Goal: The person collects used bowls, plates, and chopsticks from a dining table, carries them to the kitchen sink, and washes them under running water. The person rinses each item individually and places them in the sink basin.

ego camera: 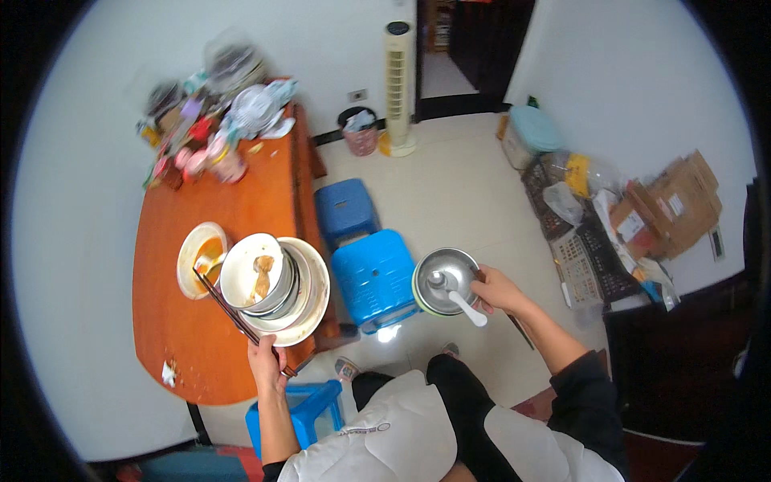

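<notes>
My left hand (pixel 268 365) grips the rim of a stack of plates and bowls (pixel 313 289), with dark chopsticks (pixel 226 307) pinched along its left side. Food scraps lie in the top bowl (pixel 238 265). Behind the stack, on the wooden table, stands a bowl (pixel 187 277) with orange liquid and a white spoon (pixel 208 262). My right hand (pixel 495 291) holds a metal-lined bowl (pixel 443 304) over the floor. A spoon with a white handle (pixel 467 307) rests in it, and a dark stick-like utensil (pixel 521 331) extends below that hand.
The wooden table (pixel 199 355) carries jars (pixel 226 162), bags and a crumpled tissue (pixel 168 373). Plastic stools (pixel 373 274) stand beside it. A tower fan (pixel 397 90) and a waste bin (pixel 360 140) are near the doorway. Crates (pixel 578 265) and cardboard boxes (pixel 674 205) line the right wall.
</notes>
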`<state>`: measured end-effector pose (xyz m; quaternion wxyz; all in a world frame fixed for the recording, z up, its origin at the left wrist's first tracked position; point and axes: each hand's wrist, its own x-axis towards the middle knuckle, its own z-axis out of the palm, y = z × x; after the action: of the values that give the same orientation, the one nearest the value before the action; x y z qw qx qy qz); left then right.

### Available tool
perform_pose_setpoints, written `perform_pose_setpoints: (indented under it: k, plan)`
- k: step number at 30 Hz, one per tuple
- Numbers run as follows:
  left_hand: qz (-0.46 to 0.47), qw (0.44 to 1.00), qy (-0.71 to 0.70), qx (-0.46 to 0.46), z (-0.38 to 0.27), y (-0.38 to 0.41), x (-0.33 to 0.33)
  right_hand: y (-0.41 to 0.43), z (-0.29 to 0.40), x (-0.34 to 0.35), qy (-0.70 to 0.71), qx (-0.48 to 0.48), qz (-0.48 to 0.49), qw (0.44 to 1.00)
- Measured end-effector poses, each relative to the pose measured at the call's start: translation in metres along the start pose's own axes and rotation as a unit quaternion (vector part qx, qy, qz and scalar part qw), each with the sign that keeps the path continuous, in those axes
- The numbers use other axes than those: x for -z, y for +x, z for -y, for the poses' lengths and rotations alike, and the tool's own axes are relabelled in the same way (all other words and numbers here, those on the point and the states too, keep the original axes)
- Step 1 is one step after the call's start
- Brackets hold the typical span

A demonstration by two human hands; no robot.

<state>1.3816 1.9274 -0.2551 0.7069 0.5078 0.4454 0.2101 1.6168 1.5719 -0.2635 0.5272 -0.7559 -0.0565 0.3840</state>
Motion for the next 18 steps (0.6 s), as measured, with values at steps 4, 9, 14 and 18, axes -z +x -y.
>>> perform_pose_setpoints:
  k: [4, 9, 14, 18]
  plan:
    - [0.024, 1.000, 0.007, 0.013, 0.008, -0.010, -0.106, 0.000, 0.006, 0.093, -0.038, 0.000, -0.021, 0.999]
    - [0.068, 0.996, 0.042, 0.048, 0.013, -0.005, -0.239, 0.030, -0.011, 0.202, -0.030, -0.012, -0.058, 0.998]
    - [0.147, 0.987, 0.038, 0.058, 0.021, 0.043, -0.371, 0.087, 0.001, 0.306, -0.008, -0.018, -0.063, 0.998]
    - [0.193, 0.979, 0.038, 0.059, 0.022, 0.095, -0.487, 0.159, 0.015, 0.387, -0.045, -0.038, -0.088, 0.994]
